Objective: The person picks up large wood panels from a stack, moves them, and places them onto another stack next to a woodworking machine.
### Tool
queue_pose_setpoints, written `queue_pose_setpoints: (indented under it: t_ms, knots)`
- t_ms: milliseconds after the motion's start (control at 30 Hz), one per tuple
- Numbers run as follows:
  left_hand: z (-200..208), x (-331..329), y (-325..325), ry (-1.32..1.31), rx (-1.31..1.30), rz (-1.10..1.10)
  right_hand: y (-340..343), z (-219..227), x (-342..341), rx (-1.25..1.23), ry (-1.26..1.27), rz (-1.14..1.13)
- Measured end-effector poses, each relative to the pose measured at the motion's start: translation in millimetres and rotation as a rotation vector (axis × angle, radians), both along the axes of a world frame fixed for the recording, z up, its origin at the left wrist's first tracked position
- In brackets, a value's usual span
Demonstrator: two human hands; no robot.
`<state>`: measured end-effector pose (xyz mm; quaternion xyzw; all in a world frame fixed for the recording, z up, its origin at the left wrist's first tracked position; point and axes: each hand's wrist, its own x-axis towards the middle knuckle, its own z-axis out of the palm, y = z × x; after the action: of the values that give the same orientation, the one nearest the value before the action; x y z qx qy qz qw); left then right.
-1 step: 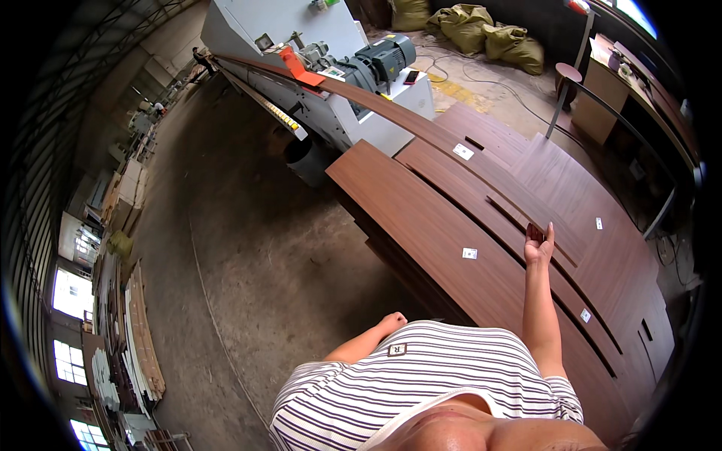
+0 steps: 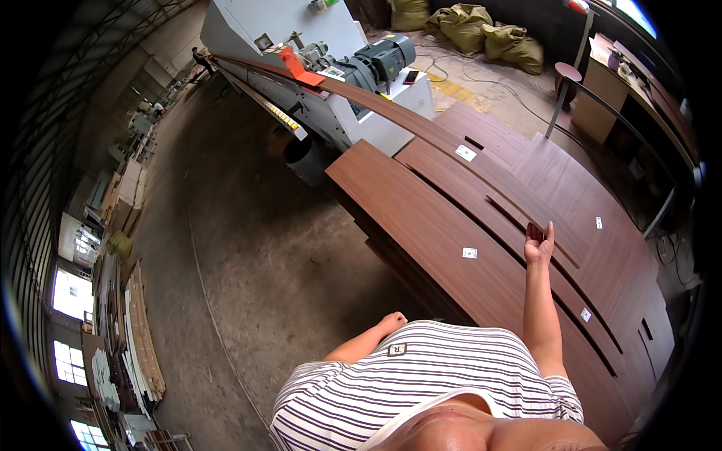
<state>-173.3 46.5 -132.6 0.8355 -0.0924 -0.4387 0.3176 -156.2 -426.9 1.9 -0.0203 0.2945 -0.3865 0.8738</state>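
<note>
A long, narrow brown board (image 2: 421,129) runs out of the grey machine (image 2: 376,134) over flat panels, a white label (image 2: 465,153) on its top. My right hand (image 2: 538,248) grips its edge near the free end, thumb raised over the top and fingers curled in shadow at the edge. My left hand (image 2: 392,323) is closed in a loose fist beside my striped shirt, and nothing sticks out of it. Below the board, a wide brown panel (image 2: 421,203) and other labelled panels form a broad stack.
An orange guard (image 2: 301,69) and a dark motor (image 2: 385,56) sit on the machine. A round bin (image 2: 307,164) stands below it. Green sacks (image 2: 513,46) lie behind, near a desk (image 2: 602,94) and a metal rail (image 2: 558,111). Far left, another person (image 2: 201,60) stands by the machine line.
The long board and its label have slid very slightly outward from the machine, toward the right and nearer to me. Both my hands look nearly unmoved.
</note>
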Motion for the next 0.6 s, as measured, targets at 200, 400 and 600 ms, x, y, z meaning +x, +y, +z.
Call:
queue_pose_setpoints:
  t_ms: [200,400,600]
  knots:
    - [1,8,2,-0.018,0.018,-0.065,-12,-21,0,0.026,0.056,-0.019]
    - [10,21,-1,-0.016,-0.008,-0.057,-21,-43,-19,-0.138,0.049,-0.069]
    - [49,50,-52,0.340,-0.349,0.319,-13,4,-76,-0.283,0.129,-0.096]
